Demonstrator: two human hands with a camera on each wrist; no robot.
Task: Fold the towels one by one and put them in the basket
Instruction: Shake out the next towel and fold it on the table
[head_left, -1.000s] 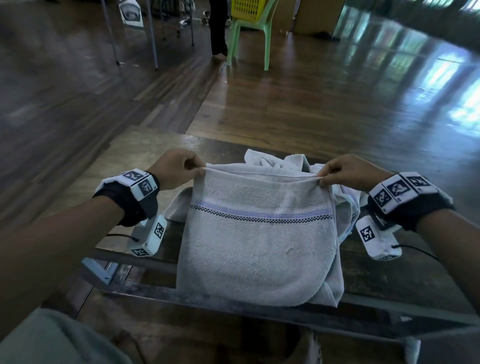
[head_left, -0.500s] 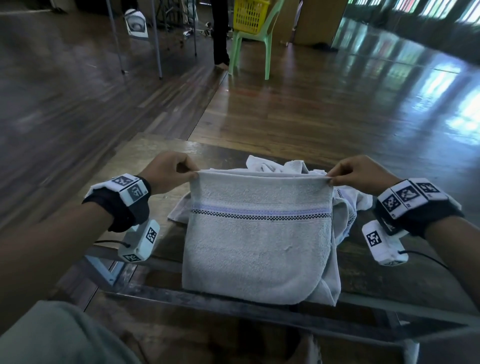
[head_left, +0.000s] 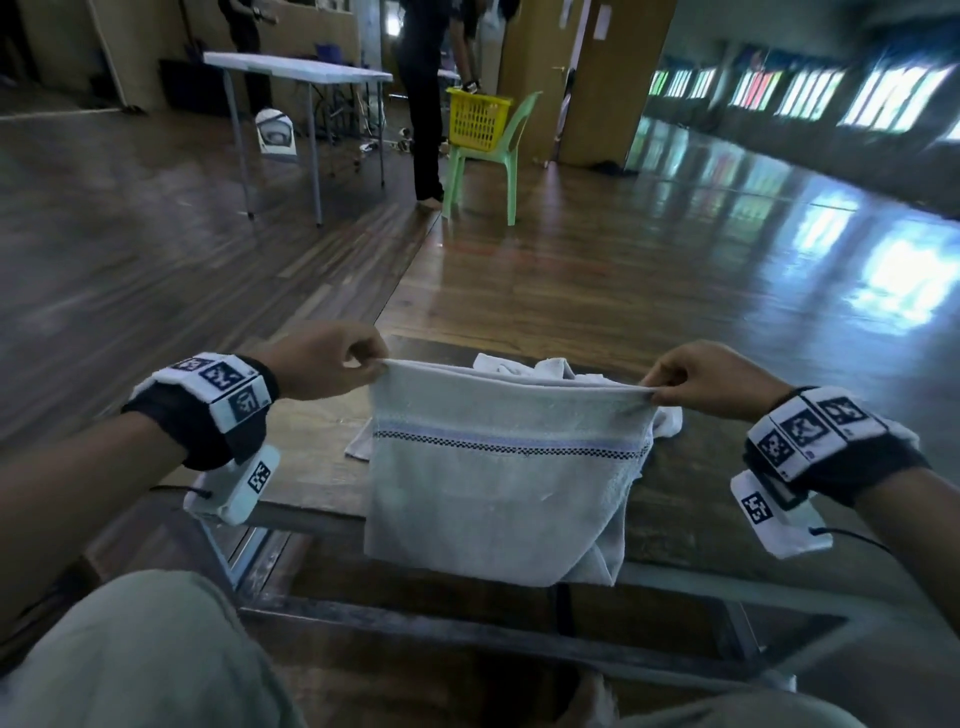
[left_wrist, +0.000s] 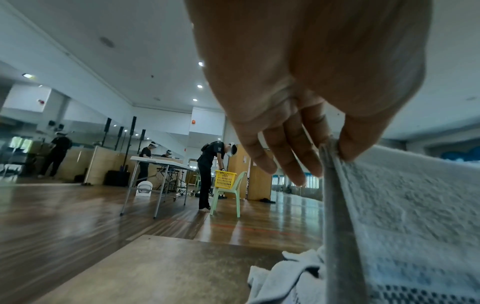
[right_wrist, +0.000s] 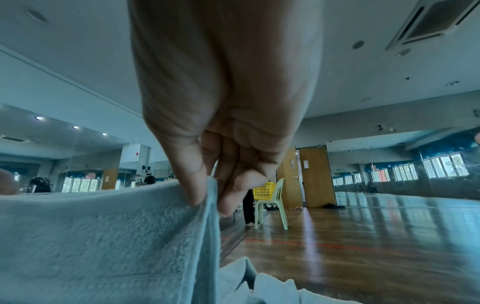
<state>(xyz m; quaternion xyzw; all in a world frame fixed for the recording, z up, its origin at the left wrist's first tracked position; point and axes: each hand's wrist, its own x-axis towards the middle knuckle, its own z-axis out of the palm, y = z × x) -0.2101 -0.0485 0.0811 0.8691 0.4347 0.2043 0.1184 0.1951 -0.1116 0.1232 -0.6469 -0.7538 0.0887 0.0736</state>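
A pale grey towel (head_left: 498, 488) with a blue stripe and a black checked line hangs doubled between my hands, lifted above the low wooden table (head_left: 311, 447). My left hand (head_left: 332, 361) pinches its top left corner, seen close in the left wrist view (left_wrist: 332, 148). My right hand (head_left: 696, 379) pinches the top right corner (right_wrist: 210, 197). Behind it, more crumpled white towels (head_left: 524, 366) lie on the table. A yellow basket (head_left: 475, 118) stands on a green chair (head_left: 488, 171) far across the room.
A person in black (head_left: 423, 98) stands beside the green chair, bending to the basket. A white folding table (head_left: 296, 73) is at the back left. Glossy wooden floor (head_left: 623, 270) lies between my table and the chair. My knees are at the bottom edge.
Both hands have raised the towel and spread a little apart, so its top edge is stretched straighter. The head view has tilted up, showing more of the room.
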